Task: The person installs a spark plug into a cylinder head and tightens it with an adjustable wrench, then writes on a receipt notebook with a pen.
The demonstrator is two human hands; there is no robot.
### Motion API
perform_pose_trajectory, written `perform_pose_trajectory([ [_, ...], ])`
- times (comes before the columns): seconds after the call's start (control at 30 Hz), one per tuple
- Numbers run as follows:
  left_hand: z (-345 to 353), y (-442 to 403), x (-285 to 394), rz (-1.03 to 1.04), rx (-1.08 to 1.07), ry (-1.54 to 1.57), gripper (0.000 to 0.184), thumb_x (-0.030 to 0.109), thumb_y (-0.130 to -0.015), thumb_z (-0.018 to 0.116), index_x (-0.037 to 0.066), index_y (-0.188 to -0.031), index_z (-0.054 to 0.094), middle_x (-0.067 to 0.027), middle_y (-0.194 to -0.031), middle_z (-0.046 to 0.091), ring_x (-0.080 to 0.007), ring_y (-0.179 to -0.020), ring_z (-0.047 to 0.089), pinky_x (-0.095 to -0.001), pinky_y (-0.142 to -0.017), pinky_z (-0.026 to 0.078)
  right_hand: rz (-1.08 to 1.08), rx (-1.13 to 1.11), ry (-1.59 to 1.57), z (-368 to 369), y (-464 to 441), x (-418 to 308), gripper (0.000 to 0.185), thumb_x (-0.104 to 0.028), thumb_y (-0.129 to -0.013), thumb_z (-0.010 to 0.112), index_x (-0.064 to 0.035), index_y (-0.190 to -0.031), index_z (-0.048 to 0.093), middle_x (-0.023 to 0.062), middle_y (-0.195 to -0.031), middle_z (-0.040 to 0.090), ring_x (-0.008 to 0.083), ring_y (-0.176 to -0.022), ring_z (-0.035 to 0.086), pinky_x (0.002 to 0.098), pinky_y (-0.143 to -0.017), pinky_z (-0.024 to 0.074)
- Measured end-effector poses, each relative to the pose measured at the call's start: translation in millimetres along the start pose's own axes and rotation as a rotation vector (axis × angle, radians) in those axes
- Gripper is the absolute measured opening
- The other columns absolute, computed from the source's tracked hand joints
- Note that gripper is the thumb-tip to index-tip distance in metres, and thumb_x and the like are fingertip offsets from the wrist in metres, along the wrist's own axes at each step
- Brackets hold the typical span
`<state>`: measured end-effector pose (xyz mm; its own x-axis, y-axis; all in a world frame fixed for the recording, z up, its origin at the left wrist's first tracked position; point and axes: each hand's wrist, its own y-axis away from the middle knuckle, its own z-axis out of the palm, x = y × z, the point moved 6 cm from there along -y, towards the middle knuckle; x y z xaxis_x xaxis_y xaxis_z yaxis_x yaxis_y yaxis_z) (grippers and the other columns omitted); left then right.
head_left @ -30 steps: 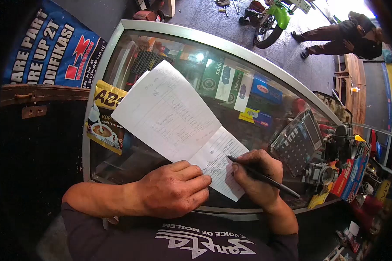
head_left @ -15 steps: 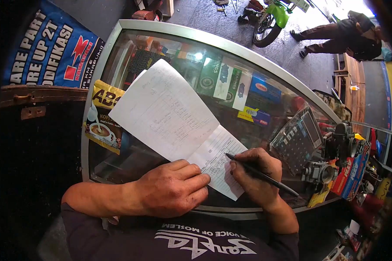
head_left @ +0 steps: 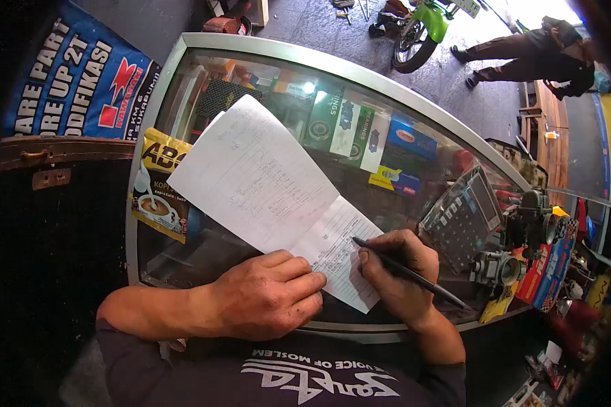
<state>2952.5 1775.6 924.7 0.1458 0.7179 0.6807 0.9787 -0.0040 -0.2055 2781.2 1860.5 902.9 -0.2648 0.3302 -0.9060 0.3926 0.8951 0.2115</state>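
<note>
An open receipt book (head_left: 329, 234) lies on the glass counter, its lined page in front and its written sheets (head_left: 251, 173) folded back toward the far left. My left hand (head_left: 268, 295) is closed, its curled fingers pressing on the book's near left edge; the thumb is hidden. A black pen (head_left: 414, 274) is pinched in my right hand (head_left: 404, 271), with its tip on the lined page, where handwriting shows. Right of that hand lies a calculator (head_left: 465, 220) in a clear cover.
A coffee sachet (head_left: 161, 186) lies left of the book. Boxed parts (head_left: 360, 136) show beneath the counter glass (head_left: 305, 183). Carburetors (head_left: 499, 268) stand at the right end. Beyond are a green motorcycle (head_left: 424, 30) and a person (head_left: 523, 57) in dark clothes.
The pen tip has shifted very slightly on the page. Both hands and the book stay almost where they were.
</note>
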Motion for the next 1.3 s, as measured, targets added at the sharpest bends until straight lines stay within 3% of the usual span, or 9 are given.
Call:
perform_pose_trajectory([
  [0.83,-1,1,0,0.003,-0.001,0.005,0.02,0.017,-0.082,0.081,0.001,-0.091,0.073,-0.0132,-0.103,0.073,-0.0242,-0.091,0.069,-0.0358,-0.076,0.056,0.017,0.008,-0.095,-6,3,4,0.014,0.004,-0.09,0.072,0.0053,-0.1,0.063,0.0106,-0.088,0.07,0.013,-0.074,0.068,0.0276,-0.067,0.057],
  [0.9,-3,1,-1,0.003,0.0,0.003,0.02,0.018,-0.082,0.081,0.001,-0.091,0.073,-0.0136,-0.102,0.073,-0.0246,-0.091,0.069,-0.0359,-0.076,0.056,0.053,0.081,-0.115,-15,4,7,0.018,-0.002,-0.086,0.077,0.0045,-0.098,0.067,0.0127,-0.083,0.072,0.0131,-0.071,0.069,0.0279,-0.064,0.0562],
  [1.07,-1,1,1,-0.008,-0.023,-0.004,0.021,0.018,-0.083,0.082,0.001,-0.091,0.073,-0.0147,-0.101,0.074,-0.0255,-0.091,0.07,-0.0361,-0.075,0.057,0.007,0.077,-0.178,-30,18,10,0.016,-0.006,-0.09,0.072,0.0063,-0.098,0.065,0.0135,-0.083,0.071,0.014,-0.069,0.068,0.0274,-0.063,0.0548],
  [1.13,-2,1,1,-0.007,0.095,-0.03,0.011,0.013,-0.079,0.069,0.005,-0.076,0.062,-0.006,-0.089,0.063,-0.0207,-0.083,0.063,-0.0339,-0.072,0.052,-0.005,0.054,-0.146,-29,22,8,0.017,-0.007,-0.09,0.072,0.0062,-0.098,0.065,0.0143,-0.084,0.072,0.014,-0.07,0.068,0.0276,-0.063,0.0553],
  [1.3,0,1,2,0.012,0.103,-0.056,0.012,0.014,-0.079,0.07,0.007,-0.074,0.061,-0.0044,-0.084,0.06,-0.0204,-0.081,0.061,-0.0336,-0.071,0.051,-0.02,0.002,-0.106,-25,27,17,0.017,-0.003,-0.089,0.072,0.0069,-0.1,0.066,0.0166,-0.085,0.074,0.0153,-0.072,0.072,0.0278,-0.063,0.0578],
])
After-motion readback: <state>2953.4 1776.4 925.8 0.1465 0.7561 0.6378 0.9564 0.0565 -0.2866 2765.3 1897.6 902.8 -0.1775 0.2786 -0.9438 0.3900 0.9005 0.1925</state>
